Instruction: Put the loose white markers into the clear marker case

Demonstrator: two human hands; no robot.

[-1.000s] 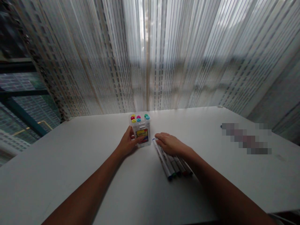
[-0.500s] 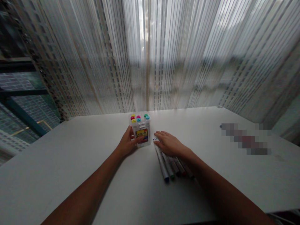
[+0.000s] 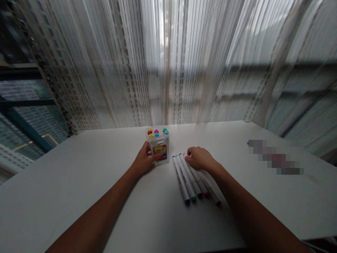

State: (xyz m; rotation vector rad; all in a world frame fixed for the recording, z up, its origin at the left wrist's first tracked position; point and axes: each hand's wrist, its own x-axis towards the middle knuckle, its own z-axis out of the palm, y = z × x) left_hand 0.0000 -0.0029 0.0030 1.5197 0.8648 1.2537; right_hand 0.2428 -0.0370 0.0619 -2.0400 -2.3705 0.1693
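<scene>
My left hand [image 3: 146, 158] is wrapped around the lower left side of a clear plastic marker case [image 3: 160, 142], thumb across its yellow label. The case stands upright, with round coloured marker ends showing at its top. Right of it, several white markers [image 3: 187, 179] lie side by side on the table, fanned a little, with blue, green, red and dark ends towards me. My right hand [image 3: 199, 157] rests over the far ends of the rightmost markers, fingers curled in and thumb at the red-tipped one. The far end of the dark-tipped marker is hidden beneath it.
The white table [image 3: 86, 186] runs back to a striped sheer curtain [image 3: 163, 70]. A blurred-out, pixelated object [image 3: 276, 158] lies on the right side of the table. At the far left is a dark window frame [image 3: 23, 130].
My right hand has drawn right from lying flat across the markers, and its fingers have curled in. More of the markers' far ends show. My left hand and the case have stayed put.
</scene>
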